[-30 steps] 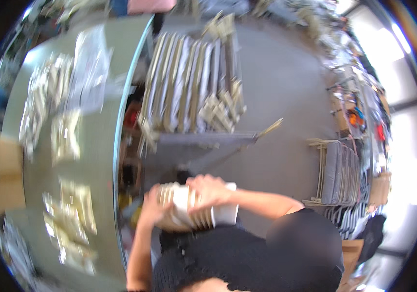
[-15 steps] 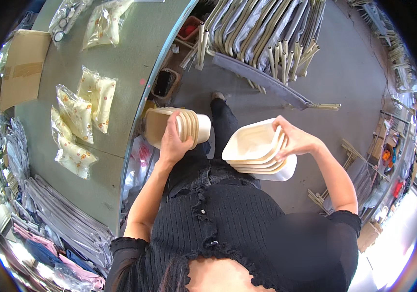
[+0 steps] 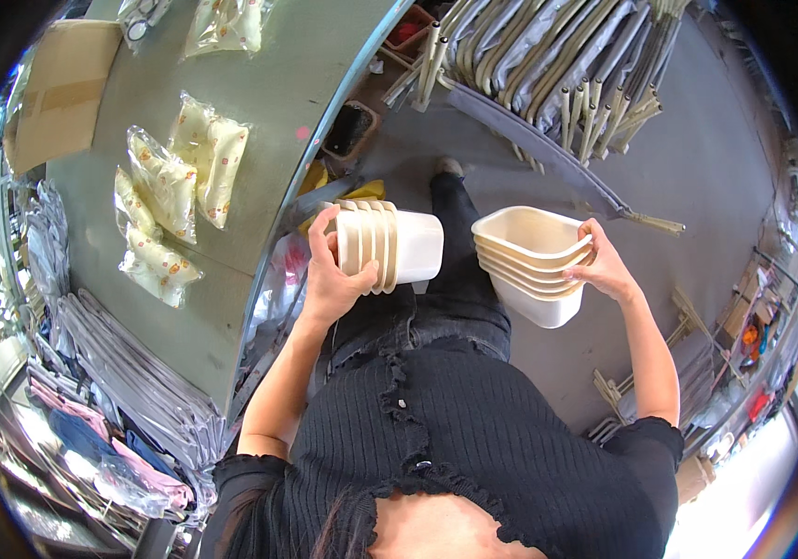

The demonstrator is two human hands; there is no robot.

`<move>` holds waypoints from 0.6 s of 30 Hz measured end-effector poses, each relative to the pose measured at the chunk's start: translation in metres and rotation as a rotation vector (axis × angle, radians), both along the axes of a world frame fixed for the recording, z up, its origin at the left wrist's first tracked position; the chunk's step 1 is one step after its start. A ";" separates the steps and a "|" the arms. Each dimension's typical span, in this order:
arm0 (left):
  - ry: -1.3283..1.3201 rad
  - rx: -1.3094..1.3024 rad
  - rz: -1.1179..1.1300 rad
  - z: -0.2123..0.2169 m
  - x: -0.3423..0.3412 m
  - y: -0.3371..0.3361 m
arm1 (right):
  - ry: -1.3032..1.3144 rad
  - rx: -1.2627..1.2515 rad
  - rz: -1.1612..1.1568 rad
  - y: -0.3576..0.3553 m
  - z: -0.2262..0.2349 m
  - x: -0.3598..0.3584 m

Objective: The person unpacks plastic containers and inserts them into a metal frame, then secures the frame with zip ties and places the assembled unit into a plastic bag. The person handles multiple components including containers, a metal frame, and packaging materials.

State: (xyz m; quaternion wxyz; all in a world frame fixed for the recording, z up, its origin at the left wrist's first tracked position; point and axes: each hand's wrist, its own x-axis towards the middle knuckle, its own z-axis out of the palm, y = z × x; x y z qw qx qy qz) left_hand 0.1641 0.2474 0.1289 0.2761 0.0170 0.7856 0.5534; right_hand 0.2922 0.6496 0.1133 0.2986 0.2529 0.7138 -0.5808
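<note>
The left hand (image 3: 332,279) grips a nested stack of cream tubs (image 3: 388,247) that is turned on its side, rims toward the person's left and closed bottom pointing right. The fingers (image 3: 326,233) curl over the upper rims and the thumb presses the lower side, so the hand is closed firmly around the rim end of the stack. This stack is held in the air in front of the waist, just beside the curved metal edge of the table (image 3: 259,168). The right hand (image 3: 604,270) holds a second nested stack of cream tubs (image 3: 529,261), this one upright with its open mouth facing up. The fingers pinch the right-hand rims, thumb on top and the other fingers wrapped along the outer wall. The two stacks are near each other but not touching; a gap with the person's dark trouser leg (image 3: 459,252) shows between them. On the grey table surface lie several clear bags of pale yellow items (image 3: 175,196), grouped near the middle, and a flat piece of brown cardboard (image 3: 59,88) lies at the far left corner. Further clear bags sit at the top edge of the table. On the floor ahead of the person, long grey and tan slats (image 3: 548,65) lie packed side by side. Under the table edge, a small dark box (image 3: 347,129) and some yellow material (image 3: 361,191) are visible.
</note>
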 end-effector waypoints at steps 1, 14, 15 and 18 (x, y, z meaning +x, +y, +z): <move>-0.009 0.004 0.009 0.003 -0.002 0.000 | -0.004 -0.015 -0.034 0.000 -0.002 -0.004; -0.047 -0.065 0.128 -0.003 -0.007 0.003 | 0.534 0.440 0.099 -0.127 -0.194 -0.153; -0.155 -0.055 0.194 -0.010 -0.001 0.000 | 0.489 0.389 0.094 -0.148 -0.196 -0.180; -0.152 -0.128 0.216 -0.027 0.018 -0.011 | 0.671 0.265 0.138 -0.207 -0.243 -0.249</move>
